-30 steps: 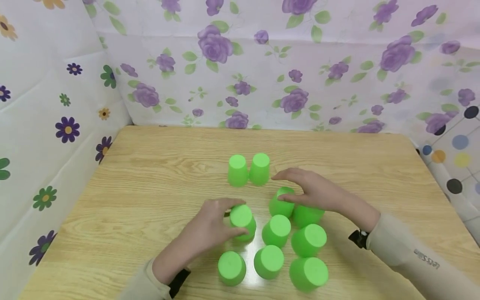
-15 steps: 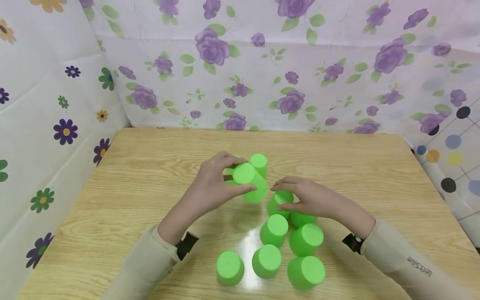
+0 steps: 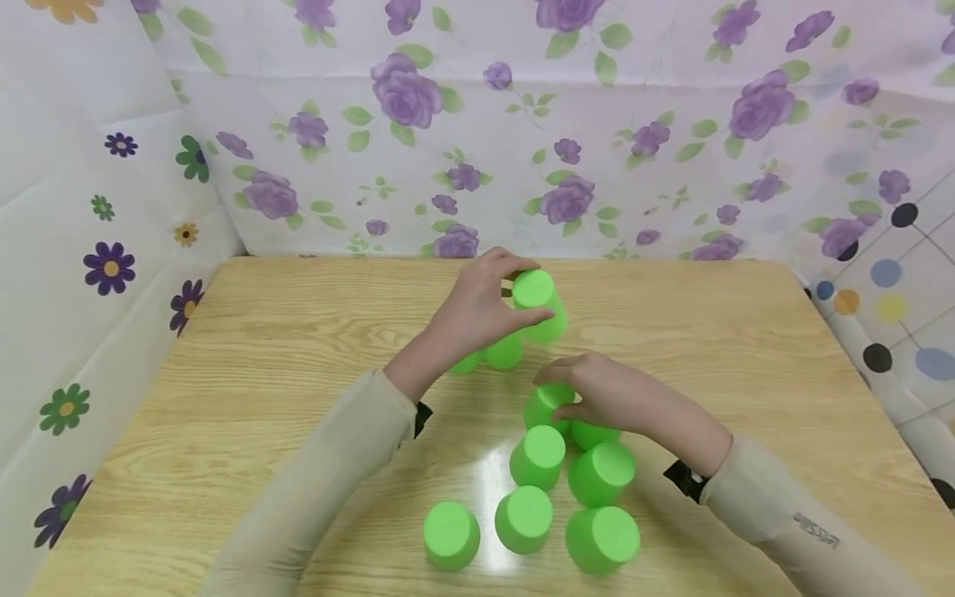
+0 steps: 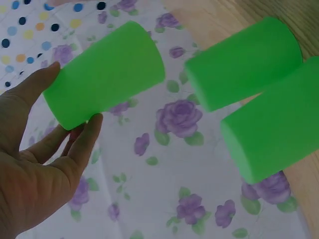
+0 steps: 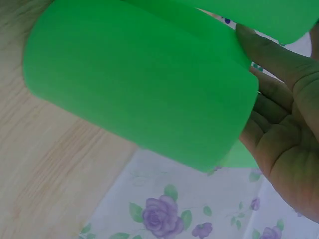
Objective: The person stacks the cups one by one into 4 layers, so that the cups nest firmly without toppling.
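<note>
My left hand (image 3: 481, 303) holds an upside-down green cup (image 3: 543, 313) between thumb and fingers, above the back of the table. In the left wrist view this cup (image 4: 107, 74) is pinched near its closed end and hangs apart from two others. Those two, a nearer green cup (image 3: 503, 352) and one further left (image 3: 466, 363), stand partly hidden behind my left hand. My right hand (image 3: 615, 396) has thumb and fingers around the top of another green cup (image 3: 545, 408). In the right wrist view a neighbouring green cup (image 5: 139, 84) covers much of the gripped one.
Several more upside-down green cups stand close by, among them a middle cup (image 3: 537, 458), a front right cup (image 3: 603, 539) and a front left cup (image 3: 451, 535). Flowered cloth (image 3: 328, 83) hangs behind the wooden table (image 3: 298, 332).
My left hand has lifted its cup from the front group and carried it back and right, past the two rear cups. My right hand has come closer around its cup.
</note>
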`<state>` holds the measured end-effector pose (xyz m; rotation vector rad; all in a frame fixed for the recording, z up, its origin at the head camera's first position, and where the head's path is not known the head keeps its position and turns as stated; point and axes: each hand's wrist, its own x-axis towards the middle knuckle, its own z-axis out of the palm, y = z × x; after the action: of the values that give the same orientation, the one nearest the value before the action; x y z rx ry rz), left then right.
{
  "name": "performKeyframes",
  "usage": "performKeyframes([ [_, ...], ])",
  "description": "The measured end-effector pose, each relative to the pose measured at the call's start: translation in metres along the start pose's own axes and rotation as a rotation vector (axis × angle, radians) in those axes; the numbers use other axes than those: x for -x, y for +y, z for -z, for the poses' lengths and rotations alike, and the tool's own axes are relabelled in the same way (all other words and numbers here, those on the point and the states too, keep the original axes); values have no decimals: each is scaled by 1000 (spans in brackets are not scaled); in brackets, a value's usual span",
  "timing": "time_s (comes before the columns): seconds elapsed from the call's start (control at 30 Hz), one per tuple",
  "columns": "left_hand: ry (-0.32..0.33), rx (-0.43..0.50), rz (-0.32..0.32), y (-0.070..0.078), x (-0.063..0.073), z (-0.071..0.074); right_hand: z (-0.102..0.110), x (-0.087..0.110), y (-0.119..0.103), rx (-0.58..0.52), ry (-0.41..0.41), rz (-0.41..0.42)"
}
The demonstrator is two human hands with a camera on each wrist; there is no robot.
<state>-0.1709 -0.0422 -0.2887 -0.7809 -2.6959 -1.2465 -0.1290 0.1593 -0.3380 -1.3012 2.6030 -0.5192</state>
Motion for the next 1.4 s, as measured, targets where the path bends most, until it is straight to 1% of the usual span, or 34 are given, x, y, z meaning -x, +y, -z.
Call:
performKeyframes([
  [0.1, -28, -72, 4, -5, -13, -7, 2, -3, -3, 19, -18, -24],
  [0.2, -62, -117, 22, -10, -22, -13, 3, -3, -4, 22, -27, -40],
  [0.4, -139, -133, 66, -22, -36, -27, 4, -2, -3, 1, -22, -40],
  [0.57, -190, -156, 89, -34, -44, -33, 6, -4, -1, 3, -26, -37],
  [0.7, -217, -118, 112, -41, -47, -35, 7, -6, -2, 9, -33, -31],
  [0.77, -242, -98, 124, -44, -47, -36, 8, -6, -2, 8, -39, -32],
  [0.87, -288, -88, 118, -47, -47, -40, 8, -5, -2, -2, -44, -38],
  [0.97, -317, -112, 99, -49, -46, -43, 8, -4, -1, -12, -47, -42],
  [1.07, -330, -138, 83, -50, -45, -46, 8, -4, 0, -21, -50, -43],
  [1.17, -346, -162, 83, -50, -44, -49, 9, -5, 1, -29, -55, -40],
  [1.4, -369, -161, 104, -51, -42, -51, 10, -6, 0, -27, -68, -59],
])
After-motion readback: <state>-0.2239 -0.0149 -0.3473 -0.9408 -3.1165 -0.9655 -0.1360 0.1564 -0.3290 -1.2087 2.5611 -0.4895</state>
